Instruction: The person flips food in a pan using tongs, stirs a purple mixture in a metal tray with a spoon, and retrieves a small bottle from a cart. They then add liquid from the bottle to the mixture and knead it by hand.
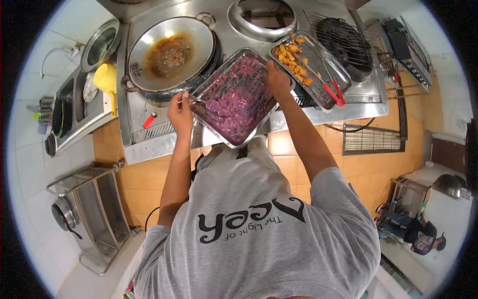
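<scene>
A metal tray (237, 141) is tilted over the front of the stove, its near corner by my body. It holds a wet purple mass that looks like sliced shallots (233, 105). My right hand (279, 82) grips the tray's right rim. At the tray's left side, my left hand (180, 114) is closed around the thin handle of what looks like a spoon (213, 105), its head lying in the purple mass. Left of the tray sits a large wok (144, 82) with brown oily residue in its bottom.
A second tray (326, 102) holds fried golden pieces (293, 60) and red-handled tongs (334, 93). Beyond are a round burner ring (259, 35) and a wire rack (343, 45). A red lighter (150, 120) lies at front left. A yellow dipper (105, 78) stands by the sink. Another person (416, 231) is far right.
</scene>
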Demonstrator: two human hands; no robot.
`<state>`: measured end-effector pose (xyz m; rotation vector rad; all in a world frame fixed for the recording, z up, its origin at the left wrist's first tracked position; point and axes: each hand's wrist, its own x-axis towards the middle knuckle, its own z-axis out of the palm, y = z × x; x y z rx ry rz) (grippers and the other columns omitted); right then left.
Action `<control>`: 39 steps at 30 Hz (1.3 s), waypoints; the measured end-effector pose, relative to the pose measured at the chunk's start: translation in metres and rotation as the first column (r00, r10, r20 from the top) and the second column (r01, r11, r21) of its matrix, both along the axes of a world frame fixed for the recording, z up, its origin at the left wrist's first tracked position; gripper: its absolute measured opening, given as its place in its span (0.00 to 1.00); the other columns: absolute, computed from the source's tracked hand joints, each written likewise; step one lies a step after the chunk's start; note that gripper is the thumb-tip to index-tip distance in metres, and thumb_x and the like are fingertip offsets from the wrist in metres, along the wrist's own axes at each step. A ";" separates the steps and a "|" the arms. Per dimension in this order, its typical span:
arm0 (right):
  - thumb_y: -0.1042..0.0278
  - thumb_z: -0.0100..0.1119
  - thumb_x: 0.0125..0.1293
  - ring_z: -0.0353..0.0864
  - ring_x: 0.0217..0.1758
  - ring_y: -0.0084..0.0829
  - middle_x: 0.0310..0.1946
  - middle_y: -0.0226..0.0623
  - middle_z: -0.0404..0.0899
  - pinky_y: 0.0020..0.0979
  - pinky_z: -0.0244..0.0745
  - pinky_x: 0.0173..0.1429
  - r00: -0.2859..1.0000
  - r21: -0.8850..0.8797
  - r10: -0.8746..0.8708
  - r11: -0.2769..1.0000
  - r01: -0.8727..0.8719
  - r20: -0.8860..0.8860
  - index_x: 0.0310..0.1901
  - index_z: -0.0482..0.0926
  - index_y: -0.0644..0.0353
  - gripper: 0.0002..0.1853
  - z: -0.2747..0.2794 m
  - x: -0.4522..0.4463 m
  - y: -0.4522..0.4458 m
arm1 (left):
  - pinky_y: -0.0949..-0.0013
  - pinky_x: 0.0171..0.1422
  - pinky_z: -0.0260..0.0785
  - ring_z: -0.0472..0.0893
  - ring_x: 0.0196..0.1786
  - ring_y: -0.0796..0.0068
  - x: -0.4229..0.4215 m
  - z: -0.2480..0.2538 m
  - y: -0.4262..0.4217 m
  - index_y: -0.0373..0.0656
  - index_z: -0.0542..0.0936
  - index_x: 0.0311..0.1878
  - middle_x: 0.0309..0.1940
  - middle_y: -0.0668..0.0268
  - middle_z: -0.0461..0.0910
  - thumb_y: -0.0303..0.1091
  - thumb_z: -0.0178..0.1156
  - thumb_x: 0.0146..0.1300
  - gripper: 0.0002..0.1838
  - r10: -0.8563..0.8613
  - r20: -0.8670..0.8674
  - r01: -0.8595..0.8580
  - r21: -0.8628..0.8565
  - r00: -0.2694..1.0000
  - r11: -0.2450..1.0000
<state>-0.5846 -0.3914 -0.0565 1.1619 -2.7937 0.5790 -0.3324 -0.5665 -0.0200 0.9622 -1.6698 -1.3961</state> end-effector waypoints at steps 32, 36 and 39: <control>0.69 0.43 0.64 0.76 0.24 0.55 0.18 0.53 0.74 0.52 0.68 0.27 0.850 0.055 0.379 0.903 -0.426 0.365 0.38 0.61 0.57 0.05 0.025 0.035 0.049 | 0.78 0.36 0.68 0.78 0.32 0.80 -0.026 0.000 0.027 0.35 0.77 0.41 0.31 0.67 0.78 0.35 0.55 0.65 0.11 -0.019 0.027 0.018 0.031 0.999 0.999; 0.69 0.47 0.60 0.78 0.31 0.57 0.23 0.55 0.76 0.54 0.71 0.36 0.883 0.016 0.285 0.950 -0.313 0.372 0.41 0.62 0.60 0.10 0.028 0.020 0.048 | 0.78 0.32 0.68 0.78 0.31 0.79 -0.022 -0.004 0.015 0.35 0.77 0.41 0.29 0.66 0.78 0.35 0.55 0.65 0.11 0.070 -0.001 -0.070 -0.051 0.998 0.996; 0.68 0.45 0.62 0.77 0.30 0.58 0.25 0.56 0.76 0.54 0.70 0.33 0.829 -0.011 0.364 0.918 -0.397 0.425 0.39 0.64 0.61 0.08 0.023 0.037 0.041 | 0.78 0.32 0.68 0.78 0.31 0.80 -0.021 -0.013 0.006 0.36 0.77 0.41 0.28 0.67 0.78 0.35 0.55 0.65 0.11 0.104 0.049 -0.096 -0.152 0.993 0.984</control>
